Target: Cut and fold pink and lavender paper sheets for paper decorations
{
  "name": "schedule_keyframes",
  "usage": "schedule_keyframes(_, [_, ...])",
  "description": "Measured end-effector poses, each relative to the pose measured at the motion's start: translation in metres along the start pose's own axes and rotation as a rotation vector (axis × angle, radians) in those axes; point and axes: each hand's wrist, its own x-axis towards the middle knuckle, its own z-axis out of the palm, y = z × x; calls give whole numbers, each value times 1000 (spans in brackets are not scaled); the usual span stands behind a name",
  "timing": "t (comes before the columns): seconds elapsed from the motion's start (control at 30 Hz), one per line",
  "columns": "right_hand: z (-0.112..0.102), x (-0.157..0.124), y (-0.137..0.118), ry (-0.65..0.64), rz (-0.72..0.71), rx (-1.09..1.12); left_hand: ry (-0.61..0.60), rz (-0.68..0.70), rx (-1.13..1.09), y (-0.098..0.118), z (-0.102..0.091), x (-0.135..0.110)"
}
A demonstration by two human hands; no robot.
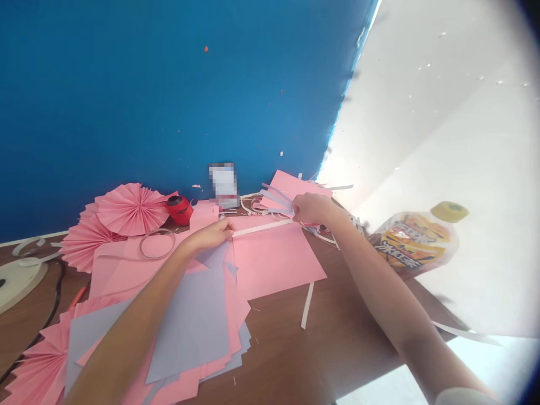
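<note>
A narrow white strip, paper or tape, stretches between my two hands across the far part of a pink paper sheet. My left hand is closed in a pinch on the strip's left end. At the right end my right hand is closed on it too, its fingertips partly hidden. Grey-blue sheets and more pink sheets lie in a loose pile under and beside my left forearm. Another pink sheet and thin paper scraps are just behind my right hand.
Pleated pink paper fans stand at the back left, with a red roll and a ring nearby. A bottle with a yellow cap stands at right. A loose white strip lies on the brown table. Behind rises a blue wall.
</note>
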Motion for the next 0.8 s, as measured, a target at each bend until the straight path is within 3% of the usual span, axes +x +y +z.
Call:
schedule_keyframes(0.13, [3,4,0,-45,-9,-7,86,-105,-48,-4,4,4])
schedule_keyframes(0.27, [5,7,2,-92,-38,7,90,-168,-120,-6,2,4])
schedule_keyframes(0.63, [0,0,-1,-175,39,-22,61,-230,-143,10,2,-3])
schedule_keyframes(0.8, [-2,-3,3,-139,40,-39,76,-228,-98,14,3,-5])
